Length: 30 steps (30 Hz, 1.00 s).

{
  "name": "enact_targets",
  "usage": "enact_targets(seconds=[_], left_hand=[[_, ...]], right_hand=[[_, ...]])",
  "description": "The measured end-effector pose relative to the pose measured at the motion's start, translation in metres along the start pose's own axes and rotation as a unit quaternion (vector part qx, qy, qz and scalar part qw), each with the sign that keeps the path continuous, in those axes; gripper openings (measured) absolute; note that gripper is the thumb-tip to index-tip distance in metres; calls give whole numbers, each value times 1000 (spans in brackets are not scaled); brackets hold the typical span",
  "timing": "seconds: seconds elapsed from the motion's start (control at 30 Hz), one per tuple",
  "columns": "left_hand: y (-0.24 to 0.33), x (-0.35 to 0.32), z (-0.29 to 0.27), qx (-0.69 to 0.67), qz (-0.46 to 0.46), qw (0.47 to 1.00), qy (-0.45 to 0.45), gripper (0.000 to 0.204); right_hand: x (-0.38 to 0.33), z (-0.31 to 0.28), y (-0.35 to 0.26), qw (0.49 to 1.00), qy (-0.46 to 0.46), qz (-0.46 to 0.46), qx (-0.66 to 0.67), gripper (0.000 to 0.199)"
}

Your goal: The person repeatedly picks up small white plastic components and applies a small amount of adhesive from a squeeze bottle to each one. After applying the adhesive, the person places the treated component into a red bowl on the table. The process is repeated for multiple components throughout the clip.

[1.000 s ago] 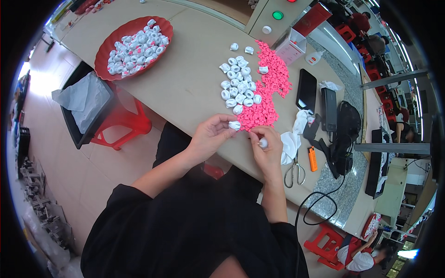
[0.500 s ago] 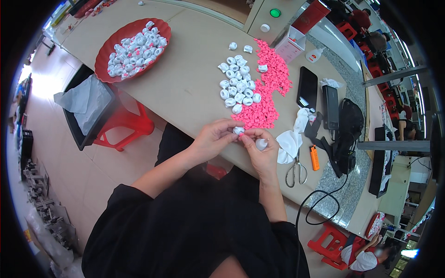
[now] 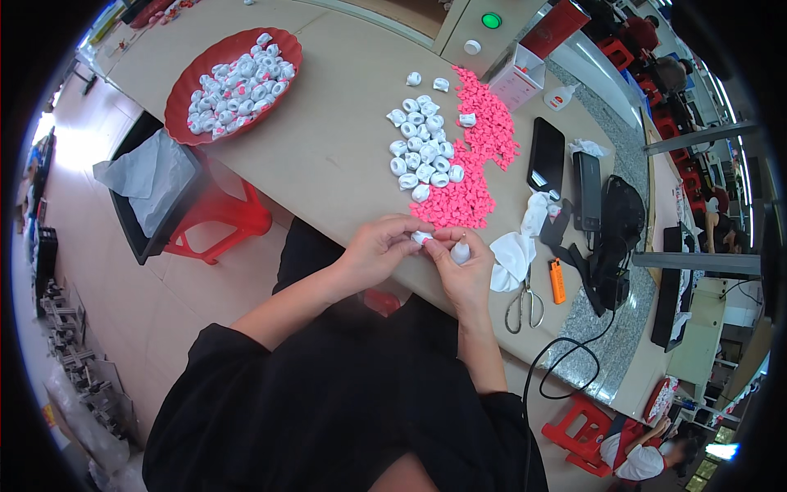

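Observation:
At the table's near edge my left hand (image 3: 379,250) pinches a small white ring-shaped piece (image 3: 421,238) between thumb and fingers. My right hand (image 3: 464,275) meets it from the other side, its thumb and forefinger at a spot of pink on the piece. A small white dropper bottle (image 3: 461,252) is tucked in the right palm. Just beyond my fingers spreads a heap of tiny pink pieces (image 3: 455,205). Several more white ring-shaped pieces (image 3: 425,152) lie loose along its left side.
A red scalloped bowl (image 3: 176,107) full of white pieces with pink bits stands far left. Right of my hands lie a white cloth (image 3: 510,261), scissors (image 3: 525,307), an orange lighter (image 3: 557,281), a phone (image 3: 546,156) and a black power bank (image 3: 586,190). A co-worker (image 3: 639,457) sits at lower right.
The white piece has turned slightly between my fingers, and the bottle in my right palm has tilted a little. Both hands stay in nearly the same place.

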<state>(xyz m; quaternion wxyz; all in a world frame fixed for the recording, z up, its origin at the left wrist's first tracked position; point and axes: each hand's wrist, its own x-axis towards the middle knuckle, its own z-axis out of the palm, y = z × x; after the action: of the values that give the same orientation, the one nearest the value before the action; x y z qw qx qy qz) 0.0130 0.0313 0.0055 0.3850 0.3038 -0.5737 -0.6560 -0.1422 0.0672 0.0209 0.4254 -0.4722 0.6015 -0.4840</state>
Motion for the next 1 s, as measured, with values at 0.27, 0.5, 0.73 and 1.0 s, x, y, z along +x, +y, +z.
enact_targets(seconds=[0.27,0.5,0.73,1.0], left_hand=[[0,4,1,-156,-43,986,35,25],[4,5,4,-188,-57,979,60,24],[-3,6,7,-164,-67,981,74,23],[-2,7,10,-172,-57,979,91,22]], right_hand=[[3,7,1,997,20,-67,-23,14],[3,9,7,992,19,-121,-28,11],[2,10,15,975,46,-194,-97,13],[5,11,19,979,39,-194,-53,8]])
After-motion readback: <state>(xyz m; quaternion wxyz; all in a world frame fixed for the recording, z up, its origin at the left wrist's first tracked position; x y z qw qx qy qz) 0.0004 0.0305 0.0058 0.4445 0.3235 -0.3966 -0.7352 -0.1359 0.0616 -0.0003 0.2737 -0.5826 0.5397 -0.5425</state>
